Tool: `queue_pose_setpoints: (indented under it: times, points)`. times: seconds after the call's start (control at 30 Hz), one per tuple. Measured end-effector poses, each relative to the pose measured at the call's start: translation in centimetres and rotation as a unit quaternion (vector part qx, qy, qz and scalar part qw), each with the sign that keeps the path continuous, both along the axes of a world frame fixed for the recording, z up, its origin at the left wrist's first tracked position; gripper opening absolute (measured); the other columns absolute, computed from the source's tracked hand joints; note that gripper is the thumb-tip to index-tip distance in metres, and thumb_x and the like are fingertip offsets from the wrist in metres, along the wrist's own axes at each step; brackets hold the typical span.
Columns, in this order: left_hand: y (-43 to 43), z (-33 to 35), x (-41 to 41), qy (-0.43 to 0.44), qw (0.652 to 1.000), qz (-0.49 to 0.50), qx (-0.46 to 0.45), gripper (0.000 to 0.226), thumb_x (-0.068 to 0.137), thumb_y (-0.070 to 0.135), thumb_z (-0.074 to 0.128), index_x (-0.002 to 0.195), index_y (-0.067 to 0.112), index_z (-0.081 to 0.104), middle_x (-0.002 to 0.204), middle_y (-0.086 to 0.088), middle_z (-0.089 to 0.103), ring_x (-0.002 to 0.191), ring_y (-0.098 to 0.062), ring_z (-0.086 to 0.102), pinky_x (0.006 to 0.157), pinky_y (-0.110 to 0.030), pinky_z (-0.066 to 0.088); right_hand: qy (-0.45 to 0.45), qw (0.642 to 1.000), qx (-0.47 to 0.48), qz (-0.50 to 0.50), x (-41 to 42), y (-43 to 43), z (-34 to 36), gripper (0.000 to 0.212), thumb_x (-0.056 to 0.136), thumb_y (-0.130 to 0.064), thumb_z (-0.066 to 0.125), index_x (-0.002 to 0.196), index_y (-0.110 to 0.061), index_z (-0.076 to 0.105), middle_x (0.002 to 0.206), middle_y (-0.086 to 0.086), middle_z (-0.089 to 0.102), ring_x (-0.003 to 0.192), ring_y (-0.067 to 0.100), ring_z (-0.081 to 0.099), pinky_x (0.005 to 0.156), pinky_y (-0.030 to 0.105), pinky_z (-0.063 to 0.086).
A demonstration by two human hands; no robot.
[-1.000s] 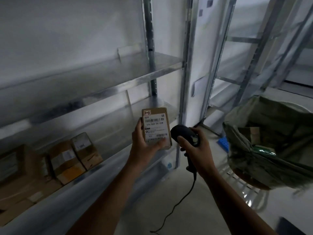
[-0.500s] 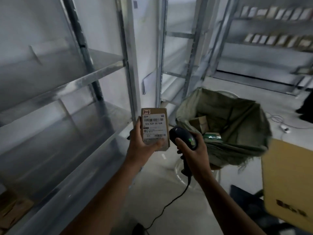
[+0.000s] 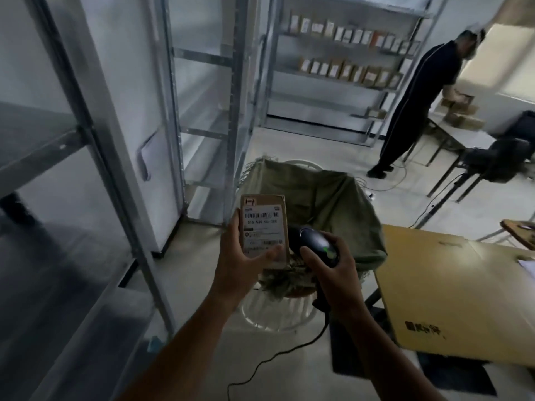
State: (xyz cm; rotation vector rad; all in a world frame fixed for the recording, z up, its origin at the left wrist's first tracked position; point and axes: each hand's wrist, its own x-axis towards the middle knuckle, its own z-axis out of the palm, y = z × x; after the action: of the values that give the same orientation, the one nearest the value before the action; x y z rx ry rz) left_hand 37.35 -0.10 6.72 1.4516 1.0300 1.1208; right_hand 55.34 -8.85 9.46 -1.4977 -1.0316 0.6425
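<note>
My left hand [image 3: 240,263] grips a small brown cardboard parcel [image 3: 265,224] upright, its white barcode label facing me, thumb across the label's lower edge. My right hand [image 3: 333,277] grips a black handheld barcode scanner [image 3: 318,244] just right of the parcel; a green light shows on its head. The scanner's black cable [image 3: 278,357] trails down to the floor.
A green sack [image 3: 318,198] lining a white basket [image 3: 275,314] stands on the floor right behind my hands. Metal shelving [image 3: 95,146] runs along the left. A large cardboard box [image 3: 451,290] sits at right. Far right, a person [image 3: 419,96] in dark clothes bends over a table with parcels; a rack [image 3: 341,68] of parcels lines the back wall.
The view has swung right, away from the left shelves with parcels toward the room. Both hands keep the parcel and scanner in the same hold, now over the sack.
</note>
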Motion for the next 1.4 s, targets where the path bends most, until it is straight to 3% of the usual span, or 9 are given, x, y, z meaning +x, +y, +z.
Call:
queue_pose_setpoints:
  times: [0.1, 0.27, 0.47, 0.63, 0.87, 1.03, 1.2, 1.3, 1.4]
  points:
    - [1.8, 0.0, 2.3, 0.004, 1.0, -0.025, -0.009, 0.117, 0.064, 0.064, 0.088, 0.159, 0.042, 0.024, 0.149, 0.011, 0.047, 0.135, -0.008, 0.051, 0.103, -0.04, 0.057, -0.007, 0.999, -0.002, -0.038, 1.5, 1.0, -0.1, 0.051, 0.082, -0.032, 0.081, 0.125, -0.023, 0.057, 0.114, -0.001, 0.066, 0.093, 0.007, 0.071, 0.073, 0.027, 0.062]
    - [4.6, 0.3, 6.8, 0.022, 0.997, -0.073, -0.01, 0.109, 0.071, 0.048, 0.091, 0.159, 0.038, 0.027, 0.141, 0.018, 0.05, 0.128, -0.001, 0.053, 0.102, -0.033, 0.056, -0.003, 0.995, -0.006, -0.1, 4.9, 2.7, -1.0, 0.05, 0.082, -0.029, 0.082, 0.125, -0.025, 0.057, 0.111, -0.004, 0.068, 0.091, 0.01, 0.073, 0.072, 0.032, 0.064]
    - [8.4, -0.3, 11.6, 0.061, 0.994, -0.092, -0.013, 0.122, 0.062, 0.068, 0.085, 0.161, 0.042, 0.019, 0.152, 0.004, 0.044, 0.135, -0.013, 0.052, 0.101, -0.044, 0.058, 0.01, 0.992, -0.002, -0.124, 9.4, 5.7, -2.2, 0.068, 0.072, -0.05, 0.081, 0.129, -0.022, 0.056, 0.116, -0.004, 0.066, 0.095, 0.012, 0.072, 0.075, 0.035, 0.064]
    - [11.5, 0.5, 15.9, 0.105, 0.99, -0.096, -0.007, 0.127, 0.058, 0.078, 0.08, 0.161, 0.045, 0.012, 0.15, 0.003, 0.043, 0.135, -0.017, 0.051, 0.104, -0.044, 0.055, 0.026, 0.991, -0.002, -0.128, 14.0, 9.2, -2.8, 0.051, 0.081, -0.035, 0.084, 0.124, -0.025, 0.058, 0.113, -0.008, 0.067, 0.096, 0.017, 0.072, 0.08, 0.046, 0.064]
    - [15.8, 0.8, 21.0, 0.128, 0.985, -0.106, -0.036, 0.124, 0.058, 0.073, 0.083, 0.159, 0.046, 0.016, 0.149, 0.002, 0.047, 0.132, -0.018, 0.055, 0.102, -0.044, 0.057, 0.057, 0.991, -0.014, -0.124, 19.2, 13.3, -3.8, 0.049, 0.085, -0.031, 0.083, 0.126, -0.025, 0.057, 0.114, -0.005, 0.068, 0.095, 0.024, 0.073, 0.078, 0.039, 0.064]
    - [18.3, 0.1, 23.9, 0.147, 0.983, -0.109, -0.035, 0.113, 0.078, 0.053, 0.085, 0.163, 0.04, 0.011, 0.148, 0.004, 0.048, 0.131, -0.015, 0.055, 0.087, -0.019, 0.051, 0.069, 0.987, -0.016, -0.142, 21.8, 15.8, -4.3, 0.052, 0.077, -0.044, 0.083, 0.121, -0.027, 0.06, 0.106, -0.014, 0.07, 0.094, 0.016, 0.073, 0.079, 0.043, 0.064]
    - [21.9, -1.3, 25.8, 0.135, 0.981, -0.125, -0.058, 0.117, 0.072, 0.061, 0.085, 0.162, 0.044, 0.011, 0.152, 0.003, 0.047, 0.134, -0.016, 0.054, 0.106, -0.04, 0.052, 0.065, 0.985, -0.035, -0.154, 23.4, 18.9, -5.2, 0.058, 0.073, -0.053, 0.081, 0.121, -0.028, 0.06, 0.11, -0.011, 0.07, 0.098, 0.012, 0.071, 0.082, 0.045, 0.064]
    - [24.4, -2.5, 26.8, 0.118, 0.981, -0.129, -0.086, 0.123, 0.06, 0.073, 0.083, 0.159, 0.047, 0.015, 0.149, 0.004, 0.051, 0.13, -0.016, 0.057, 0.106, -0.045, 0.054, 0.07, 0.982, -0.043, -0.168, 24.1, 20.8, -5.7, 0.061, 0.07, -0.056, 0.08, 0.12, -0.028, 0.06, 0.11, -0.006, 0.071, 0.098, 0.015, 0.072, 0.084, 0.046, 0.063]
    - [26.7, -3.3, 27.7, 0.1, 0.979, -0.126, -0.126, 0.115, 0.069, 0.067, 0.082, 0.161, 0.042, 0.018, 0.149, 0.001, 0.052, 0.128, -0.018, 0.058, 0.105, -0.047, 0.054, 0.074, 0.98, -0.061, -0.177, 24.4, 22.6, -6.0, 0.052, 0.077, -0.049, 0.083, 0.119, -0.028, 0.06, 0.109, -0.003, 0.071, 0.096, 0.021, 0.073, 0.079, 0.042, 0.063]
